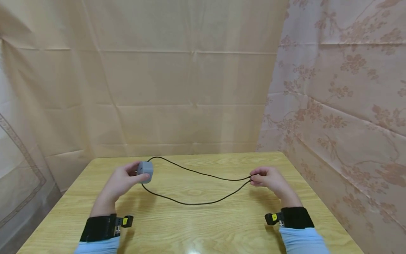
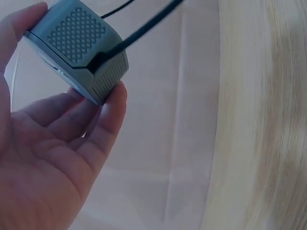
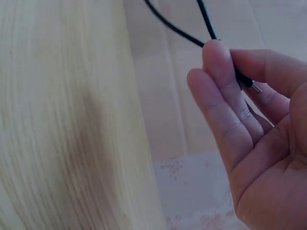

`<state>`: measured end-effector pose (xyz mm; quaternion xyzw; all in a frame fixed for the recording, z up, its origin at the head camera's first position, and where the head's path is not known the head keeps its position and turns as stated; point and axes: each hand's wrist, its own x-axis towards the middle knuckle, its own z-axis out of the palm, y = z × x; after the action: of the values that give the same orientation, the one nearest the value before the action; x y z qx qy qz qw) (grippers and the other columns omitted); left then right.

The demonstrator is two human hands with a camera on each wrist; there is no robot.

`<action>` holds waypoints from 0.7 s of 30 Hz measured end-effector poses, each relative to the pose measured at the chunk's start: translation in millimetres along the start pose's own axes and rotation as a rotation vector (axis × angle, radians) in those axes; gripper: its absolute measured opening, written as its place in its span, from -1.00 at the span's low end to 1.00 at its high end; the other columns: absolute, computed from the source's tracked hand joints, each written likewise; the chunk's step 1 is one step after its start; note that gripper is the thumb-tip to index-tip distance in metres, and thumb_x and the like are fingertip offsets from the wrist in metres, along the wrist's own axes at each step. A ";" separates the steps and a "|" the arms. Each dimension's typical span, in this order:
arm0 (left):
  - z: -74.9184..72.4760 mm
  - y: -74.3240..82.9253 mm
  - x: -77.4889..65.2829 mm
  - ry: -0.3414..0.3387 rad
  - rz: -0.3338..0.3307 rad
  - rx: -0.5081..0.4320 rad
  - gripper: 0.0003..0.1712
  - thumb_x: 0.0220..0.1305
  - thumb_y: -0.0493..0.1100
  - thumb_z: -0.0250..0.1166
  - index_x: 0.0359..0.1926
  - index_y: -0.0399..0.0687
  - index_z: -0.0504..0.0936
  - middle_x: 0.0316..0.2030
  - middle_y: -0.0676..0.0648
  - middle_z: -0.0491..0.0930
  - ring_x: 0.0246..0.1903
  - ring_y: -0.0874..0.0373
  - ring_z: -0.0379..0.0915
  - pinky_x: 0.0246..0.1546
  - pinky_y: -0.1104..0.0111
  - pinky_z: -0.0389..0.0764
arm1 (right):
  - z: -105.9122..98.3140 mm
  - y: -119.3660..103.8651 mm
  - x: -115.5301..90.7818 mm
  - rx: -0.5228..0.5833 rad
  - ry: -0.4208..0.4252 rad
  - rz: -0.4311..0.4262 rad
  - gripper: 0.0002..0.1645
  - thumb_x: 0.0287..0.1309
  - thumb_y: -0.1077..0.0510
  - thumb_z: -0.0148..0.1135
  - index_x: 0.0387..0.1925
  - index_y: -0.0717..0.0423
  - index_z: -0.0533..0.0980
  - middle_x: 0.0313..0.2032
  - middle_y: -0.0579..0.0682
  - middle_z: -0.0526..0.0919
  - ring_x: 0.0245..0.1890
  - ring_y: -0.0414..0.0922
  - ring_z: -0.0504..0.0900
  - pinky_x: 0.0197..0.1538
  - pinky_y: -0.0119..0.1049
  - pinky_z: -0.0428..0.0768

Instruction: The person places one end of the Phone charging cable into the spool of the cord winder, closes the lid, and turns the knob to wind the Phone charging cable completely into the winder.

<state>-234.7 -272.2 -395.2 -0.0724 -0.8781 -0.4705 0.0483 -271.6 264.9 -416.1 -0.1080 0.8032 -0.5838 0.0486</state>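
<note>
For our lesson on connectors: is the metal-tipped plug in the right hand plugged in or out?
Out: the right wrist view shows the metal-tipped plug held by the right hand, its silver tip bare.

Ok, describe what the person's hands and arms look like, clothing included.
The left hand and right hand are ungloved. Each side shows a light blue sleeve, a wide black wristband and a small black camera bearing a yellow label.

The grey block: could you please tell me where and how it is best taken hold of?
Probably by the textured side panels of the grey block, clear of where the black cord exits; their pattern should resist slipping. Coming from the person's left seems best, since the cord runs off to the right.
</note>
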 end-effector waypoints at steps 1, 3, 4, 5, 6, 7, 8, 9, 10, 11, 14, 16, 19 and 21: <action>1.5 0.5 0.6 0.000 0.007 0.010 0.02 0.22 0.23 0.46 0.47 -0.28 0.31 0.20 -0.34 0.52 0.10 -0.16 0.51 0.04 0.03 0.58 | 3.6 0.0 1.2 -0.015 -0.008 0.007 -0.68 0.36 0.34 0.24 0.03 0.54 0.51 -0.16 0.24 0.65 -0.22 -0.01 0.74 -0.09 -0.19 0.71; 4.3 1.1 1.9 0.002 0.018 0.035 0.01 0.21 0.23 0.46 0.46 -0.28 0.33 0.17 -0.34 0.54 0.06 -0.14 0.53 -0.01 0.06 0.60 | 10.7 0.8 3.2 -0.051 -0.025 0.014 -0.71 0.36 0.34 0.24 0.00 0.51 0.53 -0.18 0.21 0.65 -0.23 0.00 0.74 -0.11 -0.17 0.72; 5.6 1.6 2.5 0.004 0.022 0.046 0.00 0.21 0.23 0.47 0.45 -0.28 0.34 0.17 -0.34 0.55 0.05 -0.14 0.53 -0.02 0.07 0.61 | 14.1 1.7 4.5 -0.064 -0.033 0.016 -0.71 0.36 0.34 0.24 0.00 0.52 0.53 -0.20 0.21 0.65 -0.23 0.02 0.74 -0.11 -0.15 0.72; 6.8 1.9 3.0 0.005 0.026 0.056 0.00 0.21 0.23 0.47 0.45 -0.28 0.35 0.16 -0.34 0.55 0.05 -0.14 0.53 -0.03 0.07 0.61 | 17.0 2.5 5.5 -0.083 -0.043 0.019 -0.71 0.36 0.34 0.24 0.00 0.52 0.53 -0.21 0.20 0.65 -0.23 0.04 0.75 -0.12 -0.14 0.72; 7.8 2.7 3.3 0.006 0.028 0.067 -0.01 0.21 0.23 0.47 0.44 -0.28 0.35 0.16 -0.35 0.55 0.05 -0.15 0.54 -0.04 0.07 0.62 | 20.0 3.3 6.6 -0.099 -0.051 0.022 -0.72 0.35 0.34 0.25 -0.01 0.51 0.53 -0.22 0.19 0.65 -0.23 0.06 0.75 -0.12 -0.13 0.72; 8.7 3.6 3.5 0.006 0.030 0.077 -0.01 0.21 0.23 0.47 0.44 -0.28 0.35 0.17 -0.35 0.54 0.06 -0.16 0.53 -0.04 0.06 0.62 | 22.8 4.7 7.8 -0.113 -0.060 0.023 -0.72 0.34 0.34 0.25 -0.02 0.51 0.53 -0.23 0.17 0.65 -0.23 0.07 0.75 -0.13 -0.12 0.72; 9.8 4.4 3.8 0.008 0.032 0.091 -0.02 0.21 0.23 0.46 0.44 -0.28 0.35 0.17 -0.35 0.54 0.06 -0.16 0.53 -0.05 0.05 0.62 | 25.2 5.4 8.7 -0.123 -0.067 0.025 -0.73 0.33 0.34 0.26 -0.04 0.50 0.53 -0.25 0.16 0.65 -0.24 0.07 0.75 -0.14 -0.11 0.72; 10.9 5.0 4.3 0.011 0.035 0.101 -0.02 0.21 0.22 0.47 0.43 -0.28 0.37 0.16 -0.35 0.55 0.05 -0.16 0.54 -0.06 0.06 0.63 | 27.2 6.7 9.7 -0.130 -0.075 0.025 -0.74 0.32 0.34 0.27 -0.06 0.49 0.54 -0.27 0.15 0.65 -0.25 0.08 0.75 -0.15 -0.10 0.72; 11.8 5.6 4.8 0.015 0.039 0.115 -0.03 0.20 0.22 0.47 0.42 -0.27 0.37 0.15 -0.34 0.56 0.05 -0.16 0.54 -0.06 0.06 0.63 | 28.9 7.7 10.5 -0.136 -0.085 0.025 -0.76 0.32 0.35 0.27 -0.08 0.49 0.54 -0.28 0.14 0.64 -0.26 0.08 0.75 -0.15 -0.09 0.72; 12.8 6.4 5.2 0.018 0.041 0.127 -0.03 0.20 0.22 0.48 0.42 -0.26 0.38 0.13 -0.33 0.56 0.04 -0.15 0.54 -0.08 0.07 0.64 | 30.1 8.8 11.1 -0.144 -0.095 0.022 -0.77 0.31 0.34 0.27 -0.10 0.48 0.54 -0.29 0.13 0.65 -0.27 0.06 0.75 -0.16 -0.09 0.72; 16.6 9.2 6.3 0.023 0.052 0.159 -0.03 0.17 0.21 0.49 0.41 -0.25 0.39 0.08 -0.31 0.59 -0.01 -0.12 0.55 -0.15 0.11 0.64 | 33.1 11.2 12.5 -0.153 -0.109 0.020 -0.82 0.28 0.35 0.28 -0.15 0.45 0.55 -0.33 0.11 0.66 -0.32 0.02 0.74 -0.18 -0.06 0.72; 19.0 11.8 6.1 0.027 0.050 0.172 -0.02 0.16 0.21 0.50 0.42 -0.25 0.38 0.07 -0.31 0.59 -0.02 -0.13 0.54 -0.16 0.11 0.64 | 34.4 12.4 12.8 -0.165 -0.108 0.017 -0.82 0.26 0.35 0.30 -0.17 0.44 0.55 -0.33 0.10 0.67 -0.33 0.01 0.73 -0.20 -0.05 0.72; 23.5 15.7 5.1 0.025 0.039 0.183 0.01 0.15 0.21 0.50 0.44 -0.26 0.35 0.10 -0.34 0.57 0.01 -0.16 0.54 -0.12 0.07 0.64 | 35.7 12.8 12.3 -0.193 -0.091 0.025 -0.78 0.23 0.33 0.33 -0.15 0.44 0.55 -0.33 0.09 0.69 -0.33 0.00 0.72 -0.21 -0.05 0.72; 26.8 17.8 4.6 0.023 0.030 0.194 0.02 0.15 0.22 0.49 0.45 -0.26 0.34 0.14 -0.36 0.54 0.03 -0.18 0.53 -0.08 0.03 0.63 | 35.4 12.8 11.8 -0.215 -0.082 0.039 -0.72 0.25 0.29 0.35 -0.10 0.44 0.54 -0.31 0.09 0.70 -0.31 0.00 0.71 -0.20 -0.05 0.71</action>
<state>-236.7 -239.7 -394.8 -0.0749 -0.9178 -0.3831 0.0722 -277.3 233.1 -438.8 -0.1206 0.8604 -0.4884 0.0809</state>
